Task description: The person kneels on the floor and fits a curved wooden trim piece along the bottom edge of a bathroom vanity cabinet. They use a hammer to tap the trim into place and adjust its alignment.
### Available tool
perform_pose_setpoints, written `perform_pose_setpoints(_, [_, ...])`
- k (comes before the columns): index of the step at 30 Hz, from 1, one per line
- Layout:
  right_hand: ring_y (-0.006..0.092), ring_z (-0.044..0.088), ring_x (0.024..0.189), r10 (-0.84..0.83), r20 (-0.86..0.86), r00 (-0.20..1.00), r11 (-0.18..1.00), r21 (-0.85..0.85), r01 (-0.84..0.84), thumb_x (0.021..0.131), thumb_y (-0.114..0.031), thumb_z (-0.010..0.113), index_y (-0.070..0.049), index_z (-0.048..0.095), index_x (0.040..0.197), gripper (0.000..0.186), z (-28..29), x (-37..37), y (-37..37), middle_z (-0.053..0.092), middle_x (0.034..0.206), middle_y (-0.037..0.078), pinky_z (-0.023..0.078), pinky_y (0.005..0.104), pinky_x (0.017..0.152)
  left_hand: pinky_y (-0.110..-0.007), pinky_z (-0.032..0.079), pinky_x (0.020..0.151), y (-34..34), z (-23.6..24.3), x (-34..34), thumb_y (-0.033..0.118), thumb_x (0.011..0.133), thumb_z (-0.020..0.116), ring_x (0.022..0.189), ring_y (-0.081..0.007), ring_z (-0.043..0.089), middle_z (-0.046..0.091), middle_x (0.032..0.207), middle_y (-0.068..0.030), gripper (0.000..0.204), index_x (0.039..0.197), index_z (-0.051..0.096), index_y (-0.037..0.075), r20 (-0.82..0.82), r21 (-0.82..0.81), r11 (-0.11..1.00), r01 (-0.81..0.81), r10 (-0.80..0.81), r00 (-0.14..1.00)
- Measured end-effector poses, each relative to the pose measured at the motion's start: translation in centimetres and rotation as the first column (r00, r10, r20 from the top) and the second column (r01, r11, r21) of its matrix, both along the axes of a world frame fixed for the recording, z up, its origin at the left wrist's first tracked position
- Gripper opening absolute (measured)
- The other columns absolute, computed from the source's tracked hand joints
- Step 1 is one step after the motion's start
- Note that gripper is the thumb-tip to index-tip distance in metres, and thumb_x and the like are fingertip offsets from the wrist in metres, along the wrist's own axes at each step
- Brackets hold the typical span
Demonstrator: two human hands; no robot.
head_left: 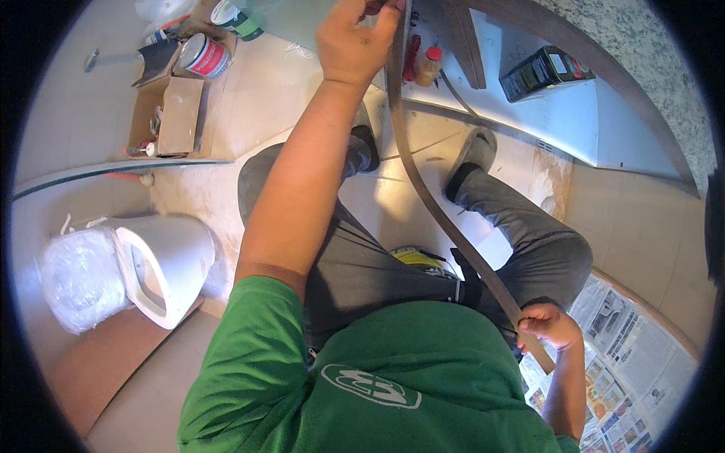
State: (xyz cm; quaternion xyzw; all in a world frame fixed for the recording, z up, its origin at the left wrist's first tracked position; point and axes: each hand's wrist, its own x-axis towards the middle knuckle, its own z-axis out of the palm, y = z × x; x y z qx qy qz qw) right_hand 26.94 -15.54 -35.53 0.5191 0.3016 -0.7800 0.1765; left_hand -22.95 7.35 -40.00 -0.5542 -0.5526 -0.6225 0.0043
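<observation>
A long, thin brown edging strip (438, 208) curves down from the front edge of a white cabinet panel to my lap. High in the view, my left hand (355, 45) is closed at the strip's upper part, against the panel's edge. Its fingertips are partly cut off by the picture's border. Over my right thigh, my right hand (550, 326) grips the strip near its lower end, thumb on top, and a short tail sticks out past the fingers. Between the hands the strip hangs bowed and free.
Inside the cabinet are a red-capped bottle (429, 66), a red-handled tool (412, 57) and a black can (544, 73). At left stand a paint tin (204, 57), a cardboard box (181, 113), a glass edge (121, 172) and a toilet (170, 264). Newspaper (642, 370) lies at right.
</observation>
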Motion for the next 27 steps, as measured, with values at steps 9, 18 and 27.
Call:
perform_pose_setpoints(9, [0.0219,0.073,0.069,0.022,-0.006,1.0,0.999,-0.023,-0.022,0.099,-0.019,0.062,0.0,0.065,0.102,0.019,-0.2,0.0,0.5,0.073,0.083,0.012,0.06,0.0333,0.063,-0.031,0.055,0.079,-0.2,-0.3,0.8,0.024,0.088,0.078,0.082,-0.0197,0.072,0.076,0.09,-0.0117,0.029,0.105,0.073,0.001,0.039,-0.126,0.991,0.049,-0.044,0.998])
perform_pose_setpoints(18, [0.0247,0.072,0.067,-0.038,-0.027,0.999,0.998,-0.06,0.036,0.098,-0.014,0.061,0.001,0.062,0.096,0.016,0.1,-0.2,1.1,0.072,0.081,0.015,0.06,0.036,0.063,-0.03,0.055,0.077,-1.1,-7.5,0.8,0.021,0.09,0.077,0.08,-0.0175,0.07,0.075,0.089,-0.0109,0.026,0.102,0.071,-0.001,0.188,-0.381,0.923,0.052,0.023,0.982])
perform_pose_setpoints(27, [0.0258,0.073,0.069,-0.103,-0.056,0.993,0.99,-0.1,0.097,0.097,-0.012,0.062,0.003,0.061,0.096,0.015,-0.5,0.8,1.1,0.071,0.081,0.016,0.06,0.0368,0.063,-0.027,0.054,0.076,-0.7,-8.5,0.4,0.018,0.091,0.078,0.078,-0.0131,0.068,0.075,0.087,-0.0093,0.023,0.098,0.073,-0.003,0.276,-0.371,0.926,0.07,0.038,0.961])
